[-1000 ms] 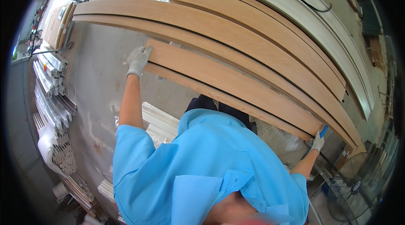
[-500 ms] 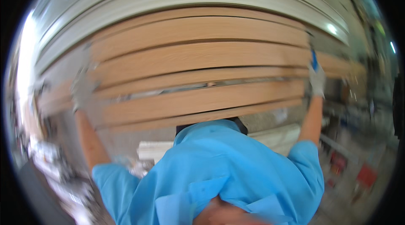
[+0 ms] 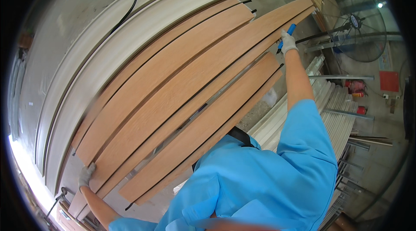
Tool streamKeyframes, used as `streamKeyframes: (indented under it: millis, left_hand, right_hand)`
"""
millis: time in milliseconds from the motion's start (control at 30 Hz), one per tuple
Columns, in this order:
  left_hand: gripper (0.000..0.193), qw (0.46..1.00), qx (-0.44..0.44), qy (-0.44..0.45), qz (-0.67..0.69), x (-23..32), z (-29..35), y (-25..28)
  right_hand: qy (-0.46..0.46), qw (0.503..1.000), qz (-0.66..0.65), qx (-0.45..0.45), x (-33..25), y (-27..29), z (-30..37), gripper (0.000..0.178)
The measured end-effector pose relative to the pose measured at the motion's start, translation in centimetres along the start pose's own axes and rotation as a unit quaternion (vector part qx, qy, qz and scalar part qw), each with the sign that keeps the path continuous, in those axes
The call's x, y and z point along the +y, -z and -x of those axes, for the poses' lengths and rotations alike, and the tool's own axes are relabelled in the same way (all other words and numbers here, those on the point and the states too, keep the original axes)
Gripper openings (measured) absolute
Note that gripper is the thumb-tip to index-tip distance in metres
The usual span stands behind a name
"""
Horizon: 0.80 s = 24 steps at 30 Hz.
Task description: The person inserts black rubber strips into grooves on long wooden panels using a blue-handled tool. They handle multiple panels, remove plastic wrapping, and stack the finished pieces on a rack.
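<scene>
Several long, light-brown wood-grain planks (image 3: 173, 90) lie side by side, slanting from lower left to upper right. My left hand (image 3: 86, 175), in a pale glove, is closed at the edge of a longer plank (image 3: 234, 53) near its lower-left end. At the upper right my right hand (image 3: 287, 42), also gloved, is closed round a blue stick-shaped tool (image 3: 291, 29) with a dark end; its exact kind cannot be made out. That hand is beside the longer plank's near edge, and whether it also grips the plank is hidden.
Long pale panels (image 3: 93, 51) run behind the planks, with a black cord (image 3: 126, 16) across them. A large fan (image 3: 354, 22) stands at the far right. Stacked white profiles (image 3: 329, 114) lie on metal rack arms at right, near a red board (image 3: 389, 81).
The view has turned, so the planks slant instead of running across. My left hand now appears lower and my right hand higher and further left. The blue tool stays in my right hand.
</scene>
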<state>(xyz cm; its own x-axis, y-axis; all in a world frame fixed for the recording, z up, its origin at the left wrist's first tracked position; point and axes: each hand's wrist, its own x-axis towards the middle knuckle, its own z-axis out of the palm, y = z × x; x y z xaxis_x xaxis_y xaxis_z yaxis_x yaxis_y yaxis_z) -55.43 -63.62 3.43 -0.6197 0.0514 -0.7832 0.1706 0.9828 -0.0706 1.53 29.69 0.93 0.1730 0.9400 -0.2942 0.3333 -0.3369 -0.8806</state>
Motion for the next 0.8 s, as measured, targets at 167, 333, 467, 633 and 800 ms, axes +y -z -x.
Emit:
streamKeyframes:
  millis: [167,333,467,633,800]
  left_hand:
    - [0.085,0.996,0.008,-0.078,0.03,1.1,3.6,-0.3]
    - [0.079,0.987,0.075,-0.119,0.076,2.5,6.3,-0.9]
    - [0.074,0.986,0.076,-0.125,0.074,3.4,7.3,-0.7]
    - [0.065,0.972,0.17,-0.164,0.018,3.8,12.2,-0.7]
    - [0.064,0.946,0.22,-0.182,-0.155,4.6,16.7,-1.7]
  right_hand:
    - [0.0,0.992,0.114,0.045,-0.3,-0.3,-1.3,0.046]
    - [0.384,0.832,0.401,-0.008,-7.4,-2.5,8.2,0.043]
    - [0.528,0.652,0.466,-0.28,-11.5,-6.4,16.5,0.059]
    - [0.512,0.51,0.526,-0.448,-13.0,-11.0,23.5,0.079]
    - [0.397,0.389,0.682,-0.475,-15.2,-10.1,25.3,0.08]
